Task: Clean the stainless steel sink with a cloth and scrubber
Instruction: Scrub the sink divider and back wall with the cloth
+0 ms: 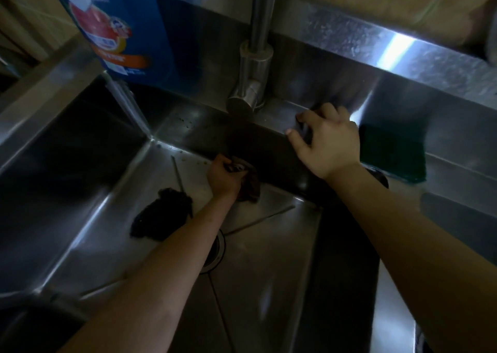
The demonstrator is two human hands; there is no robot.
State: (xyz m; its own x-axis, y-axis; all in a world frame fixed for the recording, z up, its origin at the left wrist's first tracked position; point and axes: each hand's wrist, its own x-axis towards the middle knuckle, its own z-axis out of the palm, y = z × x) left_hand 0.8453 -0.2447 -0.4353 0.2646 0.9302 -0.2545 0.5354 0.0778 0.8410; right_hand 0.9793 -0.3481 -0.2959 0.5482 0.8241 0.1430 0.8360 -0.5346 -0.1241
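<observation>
Head view, sink (80,191): brushed stainless steel, a deep square basin with creased channels running to a round drain (216,250) that the left forearm partly covers; dim light, bright glare on the back ledge.
Left hand (224,175): low at the back wall of the basin, fingers curled tight round a crumpled brownish cloth (250,188) that bulges out on the thumb side and touches the floor where it meets the wall.
Right hand (328,143): on the ledge just right of the tap base, fingers bent and spread, pressing on something dark that barely shows under the fingertips; it may be a scrubber, but I cannot tell.
Dark wad (161,214): rough, fibrous lump lying loose on the basin floor, left of the left forearm.
Green pad (392,156): flat, rectangular, on the ledge beside the right hand.
Tap (255,57): matt steel tube, top cut off by the frame.
Blue pack (118,24): glossy printed label, upper part out of view, text too blurred to read.
</observation>
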